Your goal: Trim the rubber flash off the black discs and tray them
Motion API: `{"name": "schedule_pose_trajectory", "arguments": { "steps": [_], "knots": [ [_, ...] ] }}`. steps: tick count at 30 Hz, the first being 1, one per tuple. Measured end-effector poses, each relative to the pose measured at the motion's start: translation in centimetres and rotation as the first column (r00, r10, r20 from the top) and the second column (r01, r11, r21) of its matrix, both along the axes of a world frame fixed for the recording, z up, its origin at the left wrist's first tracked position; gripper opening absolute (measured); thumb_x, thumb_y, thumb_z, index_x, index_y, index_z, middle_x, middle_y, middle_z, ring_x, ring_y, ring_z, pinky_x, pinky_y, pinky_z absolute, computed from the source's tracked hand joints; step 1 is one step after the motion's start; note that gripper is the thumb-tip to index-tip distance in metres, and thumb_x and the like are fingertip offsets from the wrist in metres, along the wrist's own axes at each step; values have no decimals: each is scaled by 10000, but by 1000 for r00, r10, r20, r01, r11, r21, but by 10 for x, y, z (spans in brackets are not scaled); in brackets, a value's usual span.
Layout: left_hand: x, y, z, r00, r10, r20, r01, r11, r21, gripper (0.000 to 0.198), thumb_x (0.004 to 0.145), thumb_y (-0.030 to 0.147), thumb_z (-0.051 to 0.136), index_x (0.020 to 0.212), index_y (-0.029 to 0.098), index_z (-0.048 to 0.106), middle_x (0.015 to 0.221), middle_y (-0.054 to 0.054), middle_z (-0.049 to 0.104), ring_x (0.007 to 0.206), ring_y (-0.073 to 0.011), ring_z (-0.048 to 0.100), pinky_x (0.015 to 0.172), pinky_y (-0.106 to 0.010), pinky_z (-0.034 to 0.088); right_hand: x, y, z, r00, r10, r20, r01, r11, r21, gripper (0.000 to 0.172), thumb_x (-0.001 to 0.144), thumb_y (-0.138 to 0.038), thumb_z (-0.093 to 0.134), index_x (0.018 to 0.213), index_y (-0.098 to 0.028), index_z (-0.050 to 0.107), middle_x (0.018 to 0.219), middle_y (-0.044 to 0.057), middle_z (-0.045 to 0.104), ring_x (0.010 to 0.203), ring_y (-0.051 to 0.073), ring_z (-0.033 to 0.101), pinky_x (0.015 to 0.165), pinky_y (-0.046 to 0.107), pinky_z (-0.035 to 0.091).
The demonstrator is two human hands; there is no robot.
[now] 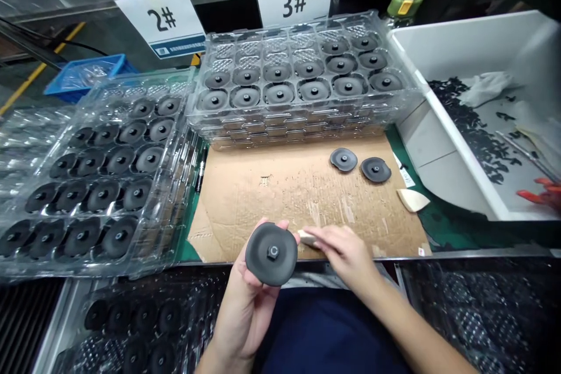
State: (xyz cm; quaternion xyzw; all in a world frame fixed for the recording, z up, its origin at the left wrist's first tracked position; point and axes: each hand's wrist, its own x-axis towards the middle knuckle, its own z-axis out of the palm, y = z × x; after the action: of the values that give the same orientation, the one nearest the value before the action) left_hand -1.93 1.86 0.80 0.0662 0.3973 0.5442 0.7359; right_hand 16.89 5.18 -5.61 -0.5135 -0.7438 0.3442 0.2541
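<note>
My left hand [245, 298] holds a round dark grey disc [271, 254] with a small hub in its middle, fingers wrapped behind it, near the front edge of the bench. My right hand [346, 251] is closed on a small pale tool [307, 238] whose tip touches the disc's right edge. Two more dark discs [343, 159] [376, 169] lie loose on the brown cardboard sheet [289, 193] beyond my hands.
A stack of clear plastic trays [302, 79] with several discs stands at the back, another tray stack [100, 175] at the left. A white bin [456, 128] with black scraps is at the right. A pale wedge [412, 200] lies by the cardboard. Signs read 2# and 3#.
</note>
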Motion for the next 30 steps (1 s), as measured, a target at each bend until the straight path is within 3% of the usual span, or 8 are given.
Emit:
{"name": "schedule_pose_trajectory", "arguments": {
  "steps": [3, 8, 12, 15, 20, 24, 26, 30],
  "knots": [
    [3, -1, -1, 999, -21, 28, 21, 1000, 13, 506, 639, 402, 688, 1120, 293, 577, 1188, -23, 613, 1020, -213, 601, 926, -292, 444, 0, -3, 0, 999, 12, 36, -11, 1000, -3, 286, 869, -156, 459, 1094, -264, 599, 835, 6, 657, 760, 152, 588, 680, 301, 430],
    [12, 0, -1, 997, -72, 22, 71, 997, 42, 511, 654, 326, 711, 1142, 290, 563, 1193, -25, 606, 1087, -215, 557, 950, -291, 415, -19, 5, 71, 970, -210, -123, 226, 965, 134, 344, 873, -196, 469, 1213, -235, 509, 1064, 63, 621, 859, 185, 578, 724, 330, 463],
    [12, 0, -2, 991, -130, 20, 129, 991, 15, 415, 682, 292, 693, 1086, 275, 602, 1108, -22, 641, 1063, -215, 564, 920, -288, 430, -38, -4, 111, 970, 103, -221, -19, 935, 353, 308, 841, -103, 459, 1138, -113, 540, 930, 81, 656, 806, 173, 589, 748, 326, 469],
    [11, -1, -3, 998, -52, -19, 52, 999, -1, 423, 678, 274, 699, 1084, 323, 591, 1124, 14, 625, 1029, -186, 579, 890, -271, 450, -42, -4, 113, 953, 258, -162, -226, 956, 189, 256, 841, -97, 452, 1055, -148, 584, 869, 35, 654, 753, 140, 580, 702, 283, 465],
    [16, -1, 1, 991, -135, 17, 135, 990, -27, 412, 632, 297, 735, 1027, 254, 626, 1004, -2, 666, 983, -167, 593, 883, -234, 449, -46, 1, 104, 986, 48, -162, 2, 956, 295, 312, 867, -137, 422, 1162, -112, 518, 920, 80, 631, 782, 176, 555, 728, 336, 428],
    [8, 2, 4, 992, -122, 30, 122, 992, 25, 487, 590, 286, 763, 1053, 293, 612, 1101, 7, 642, 992, -191, 596, 850, -258, 472, -33, -11, 105, 958, 217, -186, -176, 961, 212, 291, 851, -94, 436, 1116, -155, 540, 890, 42, 634, 766, 144, 554, 708, 276, 417],
    [5, 2, 2, 992, -124, 4, 124, 992, 14, 522, 576, 299, 770, 1072, 277, 607, 1124, -9, 634, 1027, -208, 579, 874, -265, 458, -25, -15, 108, 983, 158, -96, -143, 979, 144, 276, 857, -98, 433, 1090, -175, 558, 837, 27, 627, 706, 134, 533, 656, 266, 395],
    [9, -2, 1, 982, -168, 87, 171, 985, -30, 522, 639, 268, 733, 1136, 268, 575, 1080, -13, 655, 1053, -202, 564, 955, -294, 402, -21, -3, 113, 995, 70, 75, -91, 938, 336, 275, 906, -172, 376, 1061, -189, 603, 715, 27, 578, 626, 147, 455, 582, 300, 302]
  ]
}}
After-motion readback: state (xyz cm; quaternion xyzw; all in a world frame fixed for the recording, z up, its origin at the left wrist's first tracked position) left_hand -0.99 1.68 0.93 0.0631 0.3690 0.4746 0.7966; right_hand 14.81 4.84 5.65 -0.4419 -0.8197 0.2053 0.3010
